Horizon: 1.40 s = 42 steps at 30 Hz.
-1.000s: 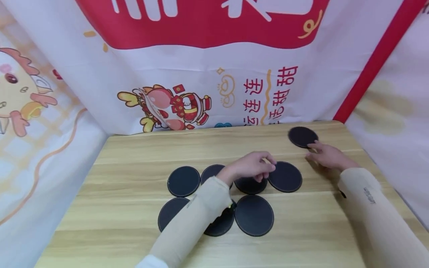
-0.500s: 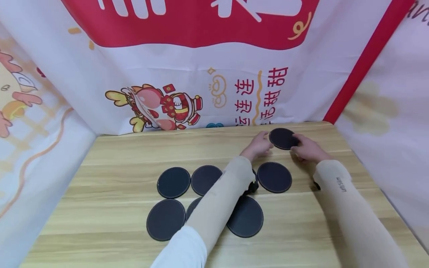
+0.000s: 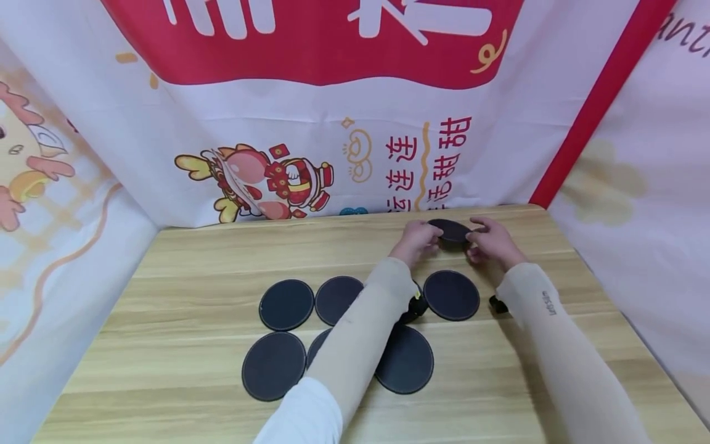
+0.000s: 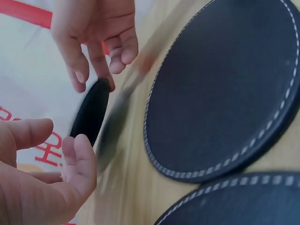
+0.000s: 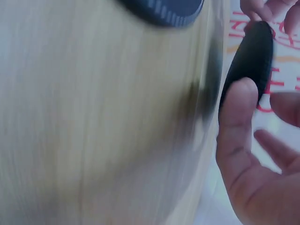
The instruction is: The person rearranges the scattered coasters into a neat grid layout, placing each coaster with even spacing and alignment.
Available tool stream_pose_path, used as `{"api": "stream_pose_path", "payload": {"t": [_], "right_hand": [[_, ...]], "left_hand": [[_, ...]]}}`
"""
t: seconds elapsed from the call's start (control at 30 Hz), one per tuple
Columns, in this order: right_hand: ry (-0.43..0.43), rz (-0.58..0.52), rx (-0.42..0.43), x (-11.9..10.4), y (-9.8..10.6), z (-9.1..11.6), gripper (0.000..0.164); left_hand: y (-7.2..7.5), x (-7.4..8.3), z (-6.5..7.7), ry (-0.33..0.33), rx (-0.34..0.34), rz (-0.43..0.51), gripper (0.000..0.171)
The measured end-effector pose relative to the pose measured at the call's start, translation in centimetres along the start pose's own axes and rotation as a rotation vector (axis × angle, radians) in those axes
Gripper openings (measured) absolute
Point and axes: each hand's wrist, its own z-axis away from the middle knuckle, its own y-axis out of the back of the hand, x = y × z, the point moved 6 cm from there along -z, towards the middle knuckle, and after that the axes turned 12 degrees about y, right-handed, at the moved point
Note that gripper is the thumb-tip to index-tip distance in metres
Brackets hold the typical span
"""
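Observation:
A round black coaster (image 3: 450, 230) is held at the table's far edge between my two hands. My left hand (image 3: 417, 240) grips its left edge and my right hand (image 3: 493, 239) its right edge, both with bent fingers. In the left wrist view the coaster (image 4: 91, 112) appears nearly edge-on, tilted, with its dark shadow beside it on the wood. The right thumb presses against the coaster (image 5: 251, 56) in the right wrist view. Nearest to the hands on the table is another coaster (image 3: 452, 295), flat, with pale stitching round its rim.
Several more black coasters lie in two rows on the wooden table (image 3: 183, 345), including one at the back left (image 3: 286, 305) and one at the front left (image 3: 274, 366). My left forearm hides part of both rows. A printed cloth (image 3: 310, 105) hangs behind the table.
My left hand has moved right and back from above the rows to the coaster. The right hand has shifted left with that coaster, which is now tilted between both hands.

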Motion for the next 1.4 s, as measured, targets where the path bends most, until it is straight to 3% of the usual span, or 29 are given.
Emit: {"api": "stream_pose_path", "payload": {"t": [0.2, 0.3, 0.4, 0.63, 0.97, 1.2, 1.4], "right_hand": [[0.042, -0.137, 0.14, -1.2, -0.7, 0.1, 0.063], [0.046, -0.291, 0.22, -1.8, -0.7, 0.4, 0.058], [0.05, -0.406, 0.233, -2.6, -0.7, 0.8, 0.053], [0.062, -0.435, 0.083, -4.6, -1.4, 2.3, 0.059], [0.159, -0.586, -0.081, -6.9, -2.3, 5.2, 0.064], [0.28, -0.607, -0.179, -8.8, -3.0, 8.0, 0.067], [0.322, -0.546, -0.227, -9.2, -3.8, 10.5, 0.07]], "left_hand": [[1.4, 0.9, 0.0, -0.075, -0.018, 0.067, 0.065], [1.9, 1.1, 0.4, -0.089, -0.055, 0.087, 0.066], [2.3, 1.3, 1.2, -0.088, -0.098, 0.09, 0.064], [3.3, 2.5, 3.5, -0.112, -0.187, 0.084, 0.06], [4.5, 3.8, 7.8, -0.167, -0.253, -0.061, 0.062], [4.3, 3.2, 11.2, -0.229, -0.36, -0.165, 0.077], [4.7, 2.1, 13.3, -0.247, -0.38, -0.173, 0.08]]}}
